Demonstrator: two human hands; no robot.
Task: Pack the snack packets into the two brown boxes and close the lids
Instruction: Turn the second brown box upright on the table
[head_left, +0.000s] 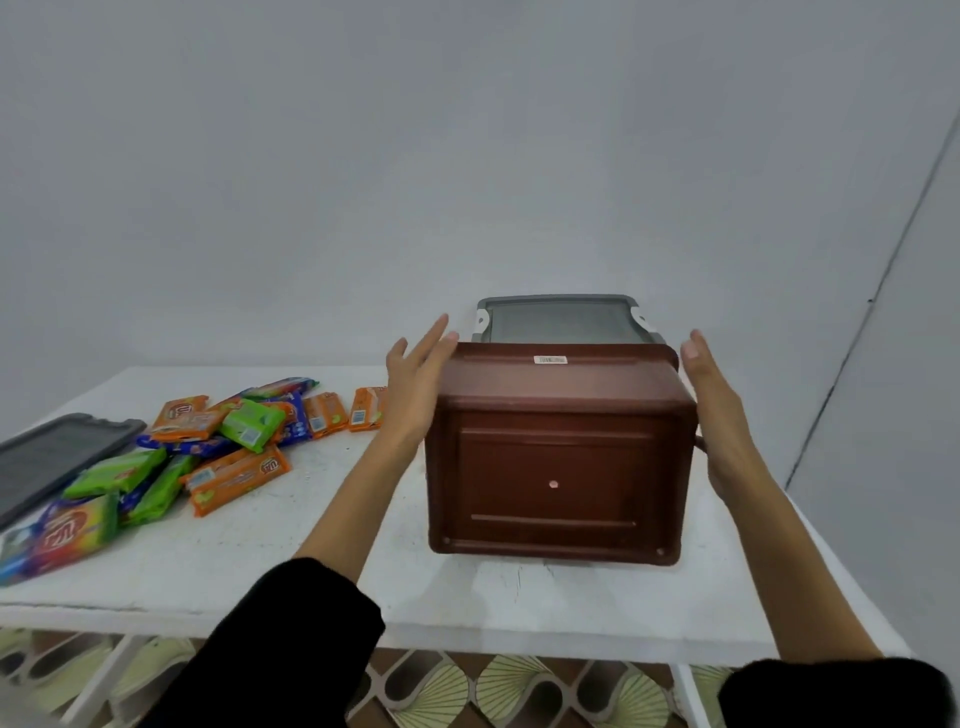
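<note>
The brown box (558, 467) was tipped over near the right end of the white desk (467, 608). Its flat bottom faced the person and its open top pointed at the wall. I think it was held this way so it could be turned the right way up for packing.

A gray lid (561, 322) peeked out just behind the box. I could not tell if the two were joined.

The left hand (415, 395) lay flat on the left side of the box. The right hand (719, 410) lay flat along the right side. Neither grip was clenched: the fingers were straight, and the box sat squeezed between the two palms. Both arms reached forward.

The snack packets (208, 452) lay in a heap on the left of the desk, well apart from the box. Another gray lid (57, 457) lay beside the heap.
</note>
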